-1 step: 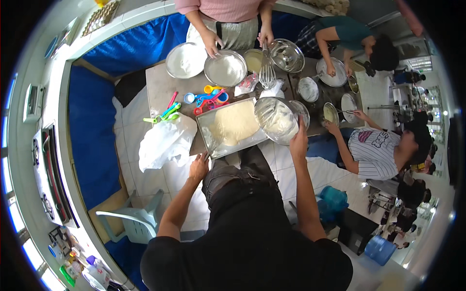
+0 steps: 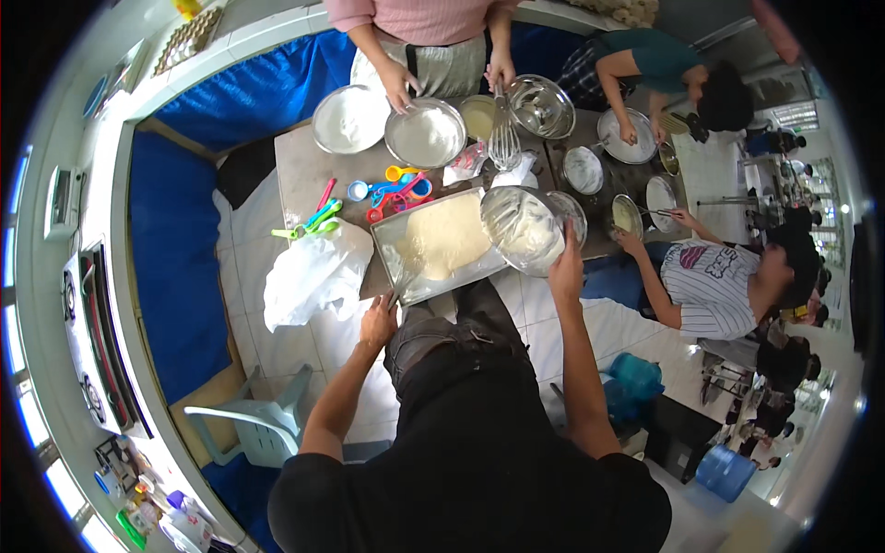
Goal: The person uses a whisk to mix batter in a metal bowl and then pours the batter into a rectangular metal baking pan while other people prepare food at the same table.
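Observation:
My left hand [image 2: 379, 323] is closed round the handle of a whisk [image 2: 402, 280], whose wires reach into the near left corner of a rectangular metal baking tray [image 2: 479, 268]. Pale batter [image 2: 444, 241] lies in a broad patch over the tray's middle. My right hand [image 2: 567, 264] grips the rim of a steel mixing bowl [image 2: 523, 230], its fingers partly hidden behind it. The bowl is tilted at the tray's right end, its inside streaked with pale batter.
Coloured measuring cups and spoons [image 2: 395, 189] lie beyond the tray. A white plastic bag [image 2: 318, 276] hangs at the table's left edge. Across the table, a person [image 2: 424, 37] holds another whisk [image 2: 504, 138] beside several bowls. Two co-workers [image 2: 710, 290] handle bowls at the right. A chair [image 2: 258, 419] stands left.

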Demonstrator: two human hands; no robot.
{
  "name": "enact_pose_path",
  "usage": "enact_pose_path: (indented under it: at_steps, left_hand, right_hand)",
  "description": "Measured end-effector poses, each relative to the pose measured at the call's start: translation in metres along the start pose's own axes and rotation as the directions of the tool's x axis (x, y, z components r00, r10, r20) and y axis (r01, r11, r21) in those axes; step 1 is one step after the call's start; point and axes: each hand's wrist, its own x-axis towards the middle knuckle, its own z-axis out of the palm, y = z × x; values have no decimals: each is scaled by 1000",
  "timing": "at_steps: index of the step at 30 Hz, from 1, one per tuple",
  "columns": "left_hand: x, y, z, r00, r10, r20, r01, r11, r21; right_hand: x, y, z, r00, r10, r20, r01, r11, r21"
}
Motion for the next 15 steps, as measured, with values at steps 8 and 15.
enact_pose_path:
  at_steps: [8,15]
  left_hand:
    - [22,69,-31,963,251,-98,-264,950,-168]
    - [97,137,-32,936,352,14,-351,936,-30]
  right_hand:
    - [10,3,10,987,-140,80,142,989,-28]
    - [14,-25,27,958,-94,271,127,986,-109]
